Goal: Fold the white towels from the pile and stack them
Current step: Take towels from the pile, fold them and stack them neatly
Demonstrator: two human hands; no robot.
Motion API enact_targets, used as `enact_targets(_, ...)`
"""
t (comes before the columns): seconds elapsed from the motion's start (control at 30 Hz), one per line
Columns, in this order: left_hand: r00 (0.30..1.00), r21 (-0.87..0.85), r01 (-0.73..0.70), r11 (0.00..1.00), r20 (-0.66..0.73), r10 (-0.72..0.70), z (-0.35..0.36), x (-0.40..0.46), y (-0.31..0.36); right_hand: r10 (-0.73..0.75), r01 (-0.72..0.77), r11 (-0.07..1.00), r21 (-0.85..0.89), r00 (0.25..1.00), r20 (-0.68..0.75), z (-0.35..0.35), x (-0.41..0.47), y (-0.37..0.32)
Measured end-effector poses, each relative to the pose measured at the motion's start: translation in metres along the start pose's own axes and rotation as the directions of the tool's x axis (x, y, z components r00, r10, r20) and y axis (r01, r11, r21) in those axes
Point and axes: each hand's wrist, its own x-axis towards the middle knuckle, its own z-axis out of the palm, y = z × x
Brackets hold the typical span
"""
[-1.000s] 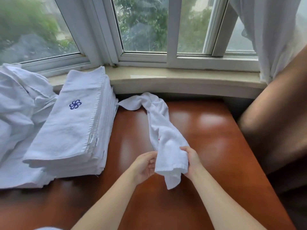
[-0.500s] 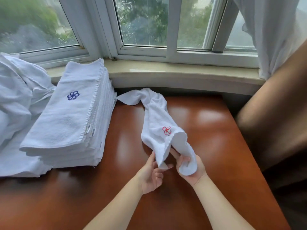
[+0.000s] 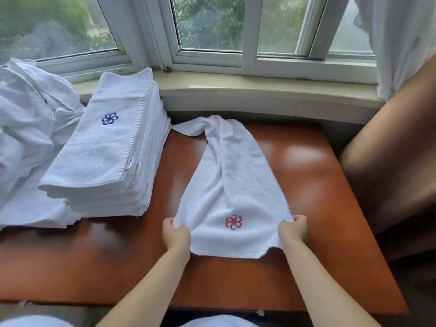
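Your left hand (image 3: 176,234) and right hand (image 3: 293,228) each pinch a near corner of the white terry towel with the red flower emblem (image 3: 232,185), which lies along the middle of the glossy reddish-brown wooden table (image 3: 318,185), bunched toward the far edge. It looks light, limp and prone to wrinkling, so corners and hems are your best holds. The stack of folded white towels with a blue emblem (image 3: 111,152) sits at the left edge, touching the loose towel's far corner; the unfolded white pile (image 3: 26,123) lies beyond it.

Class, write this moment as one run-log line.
left hand: grips towel corner | right hand: grips other corner | towel: spread on table | stack: left
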Motion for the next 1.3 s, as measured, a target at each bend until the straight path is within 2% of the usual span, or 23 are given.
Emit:
enact_targets(0.07, 1.000, 0.055, -0.004, 0.999, -0.018, 0.005, -0.003, -0.003, -0.005, -0.072, 0.055, 0.963, -0.265, 0.996, -0.053, 0.002, -0.007, -0.003)
enact_targets(0.13, 0.997, 0.235, -0.072, 0.969, -0.023, 0.080, -0.005, -0.002, -0.010, -0.214, 0.147, 0.893, -0.426, 0.970, -0.114, 0.006, -0.015, -0.005)
enact_targets(0.2, 0.962, 0.541, -0.223, 0.811, -0.010, 0.272, -0.007, -0.003, -0.015, -0.443, 0.348, 0.822, -0.452, 0.888, -0.122, 0.012, -0.024, -0.005)
enact_targets(0.23, 0.912, 0.641, -0.336, 0.690, 0.038, 0.408, -0.007, -0.004, -0.017, -0.569, 0.480, 0.746, -0.461, 0.820, -0.066, 0.016, -0.027, -0.003)
enact_targets(0.27, 0.832, 0.683, -0.474, 0.555, 0.142, 0.536, -0.006, -0.006, -0.018, -0.666, 0.611, 0.644, -0.461, 0.744, 0.056, 0.020, -0.030, 0.000)
enact_targets(0.3, 0.725, 0.675, -0.615, 0.407, 0.281, 0.629, -0.003, -0.006, -0.020, -0.719, 0.729, 0.537, -0.425, 0.659, 0.222, 0.025, -0.032, 0.005)
enact_targets(0.33, 0.617, 0.625, -0.731, 0.274, 0.434, 0.656, -0.001, -0.003, -0.022, -0.712, 0.814, 0.446, -0.373, 0.575, 0.403, 0.030, -0.034, 0.011)
enact_targets(0.37, 0.536, 0.559, -0.811, 0.172, 0.592, 0.601, 0.001, -0.001, -0.023, -0.659, 0.864, 0.367, -0.345, 0.503, 0.559, 0.034, -0.036, 0.018)
enact_targets(0.43, 0.476, 0.497, -0.866, 0.058, 0.783, 0.400, 0.001, 0.001, -0.026, -0.575, 0.895, 0.219, -0.388, 0.440, 0.690, 0.041, -0.037, 0.033)
enact_targets(0.53, 0.460, 0.507, -0.862, -0.018, 0.797, 0.392, 0.003, 0.005, -0.032, -0.585, 0.889, 0.140, -0.437, 0.430, 0.688, 0.044, -0.032, 0.039)
enact_targets(0.6, 0.507, 0.544, -0.837, -0.052, 0.808, 0.301, 0.006, 0.005, -0.033, -0.535, 0.896, 0.118, -0.428, 0.421, 0.733, 0.042, -0.027, 0.037)
enact_targets(0.67, 0.555, 0.576, -0.813, -0.081, 0.810, 0.187, 0.005, 0.007, -0.033, -0.442, 0.899, 0.152, -0.410, 0.433, 0.785, 0.038, -0.023, 0.039)
enact_targets(0.73, 0.553, 0.564, -0.820, -0.093, 0.824, 0.125, 0.004, 0.007, -0.032, -0.365, 0.910, 0.197, -0.366, 0.414, 0.834, 0.033, -0.022, 0.040)
enact_targets(0.8, 0.515, 0.522, -0.844, -0.118, 0.853, 0.087, 0.000, 0.008, -0.031, -0.333, 0.925, 0.186, -0.330, 0.375, 0.865, 0.027, -0.020, 0.038)
enact_targets(0.97, 0.347, 0.344, -0.900, -0.267, 0.937, 0.036, -0.023, 0.024, -0.023, -0.302, 0.942, 0.168, -0.292, 0.331, 0.894, 0.017, -0.016, 0.025)
enact_targets(1.07, 0.288, 0.281, -0.885, -0.371, 0.957, 0.037, -0.028, 0.026, -0.015, -0.313, 0.941, 0.024, -0.338, 0.328, 0.891, 0.018, -0.019, 0.020)
enact_targets(1.1, 0.268, 0.272, -0.889, -0.369, 0.961, 0.063, -0.025, 0.024, -0.013, -0.363, 0.936, -0.011, -0.351, 0.323, 0.874, 0.021, -0.022, 0.020)
enact_targets(1.13, 0.267, 0.292, -0.900, -0.323, 0.956, 0.120, -0.021, 0.022, -0.011, -0.430, 0.933, -0.019, -0.358, 0.316, 0.846, 0.024, -0.024, 0.020)
enact_targets(1.17, 0.320, 0.359, -0.908, -0.218, 0.927, 0.193, -0.016, 0.020, -0.009, -0.499, 0.935, 0.014, -0.355, 0.315, 0.808, 0.026, -0.025, 0.019)
enact_targets(1.2, 0.430, 0.453, -0.891, -0.035, 0.866, 0.257, -0.012, 0.018, -0.005, -0.547, 0.935, 0.113, -0.335, 0.340, 0.765, 0.028, -0.027, 0.018)
enact_targets(1.23, 0.559, 0.517, -0.829, 0.213, 0.779, 0.285, -0.006, 0.015, 0.001, -0.558, 0.916, 0.286, -0.282, 0.398, 0.728, 0.029, -0.027, 0.016)
enact_targets(1.27, 0.653, 0.496, -0.730, 0.470, 0.711, 0.263, -0.002, 0.013, 0.006, -0.521, 0.843, 0.498, -0.202, 0.478, 0.707, 0.029, -0.026, 0.014)
enact_targets(1.3, 0.694, 0.411, -0.624, 0.665, 0.682, 0.230, 0.003, 0.013, 0.010, -0.453, 0.721, 0.681, -0.126, 0.550, 0.701, 0.028, -0.024, 0.011)
